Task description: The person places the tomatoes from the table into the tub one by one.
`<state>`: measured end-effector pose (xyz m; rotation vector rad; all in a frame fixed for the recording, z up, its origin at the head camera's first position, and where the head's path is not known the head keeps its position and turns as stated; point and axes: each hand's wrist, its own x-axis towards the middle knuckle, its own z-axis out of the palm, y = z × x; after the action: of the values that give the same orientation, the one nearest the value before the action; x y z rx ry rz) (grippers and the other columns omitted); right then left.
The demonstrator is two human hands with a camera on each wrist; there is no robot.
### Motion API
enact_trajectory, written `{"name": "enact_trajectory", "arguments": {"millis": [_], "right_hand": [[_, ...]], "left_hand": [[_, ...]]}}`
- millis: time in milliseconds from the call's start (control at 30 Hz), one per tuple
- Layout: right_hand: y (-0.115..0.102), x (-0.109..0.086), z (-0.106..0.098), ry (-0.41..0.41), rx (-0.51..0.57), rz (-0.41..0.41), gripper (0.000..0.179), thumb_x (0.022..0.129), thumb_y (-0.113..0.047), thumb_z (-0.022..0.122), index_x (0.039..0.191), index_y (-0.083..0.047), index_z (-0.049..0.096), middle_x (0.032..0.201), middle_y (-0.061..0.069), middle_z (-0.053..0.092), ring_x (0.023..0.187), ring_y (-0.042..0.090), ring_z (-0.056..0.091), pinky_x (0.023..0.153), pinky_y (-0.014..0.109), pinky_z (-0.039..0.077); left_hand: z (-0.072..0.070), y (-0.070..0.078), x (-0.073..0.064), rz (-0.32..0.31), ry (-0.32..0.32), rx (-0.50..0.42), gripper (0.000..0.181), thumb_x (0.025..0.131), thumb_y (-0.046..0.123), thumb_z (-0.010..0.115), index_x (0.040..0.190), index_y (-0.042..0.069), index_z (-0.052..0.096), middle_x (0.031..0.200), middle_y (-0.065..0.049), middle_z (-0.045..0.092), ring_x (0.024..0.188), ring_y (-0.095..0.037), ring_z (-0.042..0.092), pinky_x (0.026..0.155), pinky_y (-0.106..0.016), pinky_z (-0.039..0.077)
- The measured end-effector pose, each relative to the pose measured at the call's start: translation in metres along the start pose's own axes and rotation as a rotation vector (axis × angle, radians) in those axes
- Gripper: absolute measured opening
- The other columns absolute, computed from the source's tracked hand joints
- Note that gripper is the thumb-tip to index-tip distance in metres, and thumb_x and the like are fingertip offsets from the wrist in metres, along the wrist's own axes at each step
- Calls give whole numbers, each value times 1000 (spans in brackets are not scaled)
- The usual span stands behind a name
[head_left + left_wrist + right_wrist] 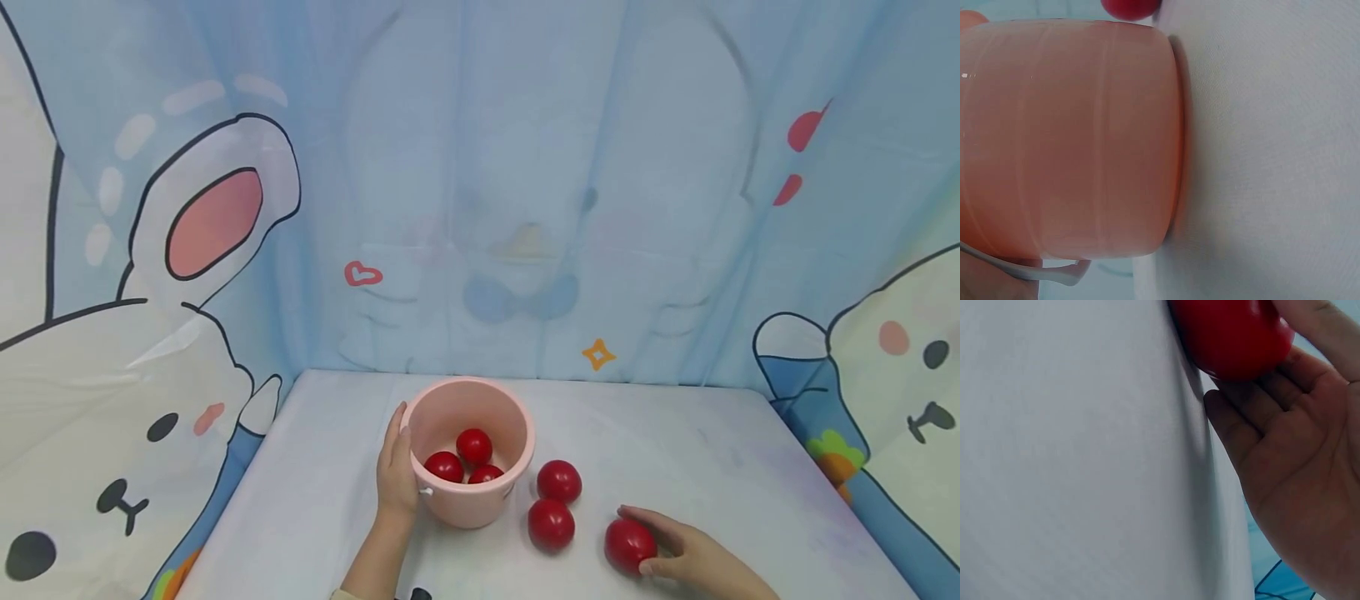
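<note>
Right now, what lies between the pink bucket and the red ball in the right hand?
Two other red balls lie close together there, between the pink bucket and the right hand's ball, as the head view shows.

Left hand (397, 482) and right hand (678, 546), both bare. The fingers (1230, 425) are slim with rounded tips; fine creases cross the right palm (1307, 465). The left forearm (381, 554) is uncovered down to a beige sleeve edge (343, 595), visible only as a sliver. The right forearm (738, 579) appears bare.
</note>
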<state>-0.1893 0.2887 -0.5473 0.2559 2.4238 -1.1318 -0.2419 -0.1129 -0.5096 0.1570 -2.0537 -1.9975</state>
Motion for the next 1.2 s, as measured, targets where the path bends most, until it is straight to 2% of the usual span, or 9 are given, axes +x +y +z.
{"name": "enact_trajectory", "arguments": {"millis": [600,900,1033,1200], "right_hand": [[8,4,0,18,16,11,104,51,-50,88,145,-24,50,139,16,54,115,34,53,80,49,60],[6,6,-3,44,-30,-3,104,52,-56,87,143,-23,52,138,14,56,115,33,55,81,51,60],[3,6,-7,40,-43,-35,101,55,-57,86,143,-22,52,140,14,55,118,33,54,84,51,59],[-8,4,-17,22,-98,-158,96,64,-56,85,144,-18,51,142,16,54,126,39,51,90,51,58]], "left_hand": [[-2,0,-1,13,-12,-10,46,104,44,38,150,45,33,156,17,37,148,-20,33,113,-56,38],[-2,0,0,12,-2,-12,44,104,45,38,148,48,34,154,20,39,147,-17,34,112,-54,39],[-2,0,0,19,-6,-14,45,104,46,38,149,46,34,155,17,39,148,-19,34,112,-55,39],[-2,-1,-1,18,-11,-18,44,104,46,38,148,47,34,155,17,39,148,-19,34,113,-56,38]]}}
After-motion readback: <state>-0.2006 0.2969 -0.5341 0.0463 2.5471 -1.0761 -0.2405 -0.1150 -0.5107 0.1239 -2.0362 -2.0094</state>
